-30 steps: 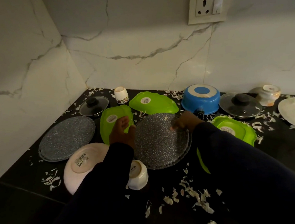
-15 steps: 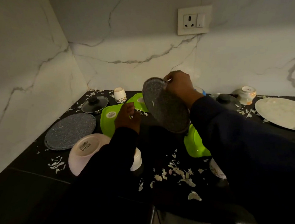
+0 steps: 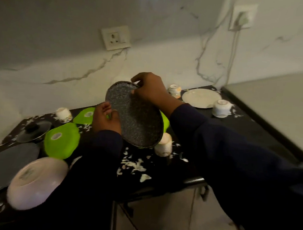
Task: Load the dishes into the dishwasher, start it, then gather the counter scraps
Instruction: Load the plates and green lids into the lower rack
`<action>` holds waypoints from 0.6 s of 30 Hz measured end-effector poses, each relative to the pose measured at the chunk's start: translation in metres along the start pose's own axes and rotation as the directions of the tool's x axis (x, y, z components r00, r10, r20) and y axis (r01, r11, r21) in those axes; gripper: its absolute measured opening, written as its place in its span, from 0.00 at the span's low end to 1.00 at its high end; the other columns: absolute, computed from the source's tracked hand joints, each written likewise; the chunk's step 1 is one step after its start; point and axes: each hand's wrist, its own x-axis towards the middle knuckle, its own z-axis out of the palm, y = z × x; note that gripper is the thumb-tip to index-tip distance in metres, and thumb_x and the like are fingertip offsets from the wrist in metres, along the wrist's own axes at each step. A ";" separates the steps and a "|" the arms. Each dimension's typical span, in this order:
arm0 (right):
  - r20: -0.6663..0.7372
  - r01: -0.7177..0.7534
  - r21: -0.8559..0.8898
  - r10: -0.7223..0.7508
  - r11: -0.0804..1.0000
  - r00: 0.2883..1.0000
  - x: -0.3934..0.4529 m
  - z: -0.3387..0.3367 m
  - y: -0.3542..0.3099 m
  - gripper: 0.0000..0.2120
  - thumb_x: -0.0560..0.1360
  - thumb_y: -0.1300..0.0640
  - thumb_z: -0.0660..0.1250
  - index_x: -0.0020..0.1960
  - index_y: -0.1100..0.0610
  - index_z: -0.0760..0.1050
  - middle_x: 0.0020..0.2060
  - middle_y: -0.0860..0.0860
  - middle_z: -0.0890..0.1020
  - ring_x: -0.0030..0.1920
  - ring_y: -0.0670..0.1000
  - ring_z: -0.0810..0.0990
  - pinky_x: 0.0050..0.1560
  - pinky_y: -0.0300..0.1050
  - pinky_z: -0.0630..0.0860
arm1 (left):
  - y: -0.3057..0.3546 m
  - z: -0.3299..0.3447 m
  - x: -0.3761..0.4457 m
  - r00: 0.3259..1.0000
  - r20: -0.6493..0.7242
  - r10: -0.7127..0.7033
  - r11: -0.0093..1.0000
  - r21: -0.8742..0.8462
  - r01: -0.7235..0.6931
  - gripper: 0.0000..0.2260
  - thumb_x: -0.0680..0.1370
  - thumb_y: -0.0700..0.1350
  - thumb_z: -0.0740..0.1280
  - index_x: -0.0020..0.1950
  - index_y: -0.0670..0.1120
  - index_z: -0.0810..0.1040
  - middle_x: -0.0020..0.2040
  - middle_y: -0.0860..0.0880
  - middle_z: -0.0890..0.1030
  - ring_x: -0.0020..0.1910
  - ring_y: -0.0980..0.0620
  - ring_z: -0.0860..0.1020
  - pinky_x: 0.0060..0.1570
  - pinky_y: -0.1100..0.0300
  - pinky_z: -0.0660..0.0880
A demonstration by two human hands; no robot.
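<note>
Speckled plate (image 3: 135, 116) raised higher in right grip (image 3: 150, 91), left hand (image 3: 105, 118) curled beside it, scraps (image 3: 134, 165) on black counter (image 3: 187, 135).

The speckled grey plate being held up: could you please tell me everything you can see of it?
The speckled grey plate is round, dark grey with fine pale flecks and a thin raised rim, stone-like or enamelled in look. It is lifted off the black counter and tilted steeply, its speckled face toward the camera. The right hand grips its upper rim. The left hand is at its left edge; whether it touches is unclear. Its lower edge hangs over white scraps, beside an upturned cup.
</note>
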 end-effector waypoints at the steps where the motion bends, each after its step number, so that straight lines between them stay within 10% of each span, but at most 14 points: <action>1: 0.004 -0.002 -0.005 0.002 1.000 1.000 -0.008 -0.013 0.001 0.19 0.72 0.59 0.70 0.63 0.57 0.75 0.59 0.54 0.78 0.58 0.50 0.77 0.50 0.30 0.65 | 0.006 0.008 -0.008 1.000 -0.004 0.031 0.999 -0.006 -0.031 0.12 0.74 0.33 0.61 0.58 0.36 0.73 0.55 0.39 0.78 0.48 0.50 0.74 0.43 0.74 0.67; 7: 0.028 -0.037 -0.142 0.041 0.989 0.999 -0.056 -0.104 0.020 0.16 0.74 0.59 0.68 0.62 0.57 0.76 0.60 0.51 0.78 0.60 0.48 0.76 0.53 0.31 0.67 | 0.049 0.064 -0.063 0.985 0.046 0.169 0.977 -0.142 -0.161 0.10 0.75 0.35 0.62 0.56 0.35 0.74 0.48 0.45 0.75 0.46 0.54 0.74 0.44 0.79 0.67; 11: 0.016 -0.115 -0.178 0.120 0.977 0.993 -0.104 -0.175 0.040 0.13 0.73 0.62 0.67 0.57 0.59 0.80 0.50 0.51 0.82 0.48 0.45 0.79 0.36 0.31 0.72 | 0.090 0.104 -0.112 0.969 0.097 0.228 0.950 -0.240 -0.200 0.08 0.75 0.39 0.63 0.53 0.38 0.74 0.41 0.56 0.73 0.38 0.70 0.73 0.42 0.78 0.67; 18: 0.000 -0.324 -0.145 0.328 0.935 0.945 -0.222 -0.315 0.117 0.12 0.70 0.60 0.71 0.53 0.60 0.81 0.48 0.56 0.83 0.48 0.55 0.83 0.48 0.52 0.81 | 0.161 0.190 -0.255 0.921 0.289 0.260 0.912 -0.388 -0.136 0.05 0.76 0.38 0.62 0.48 0.46 0.68 0.41 0.55 0.71 0.37 0.66 0.72 0.38 0.77 0.68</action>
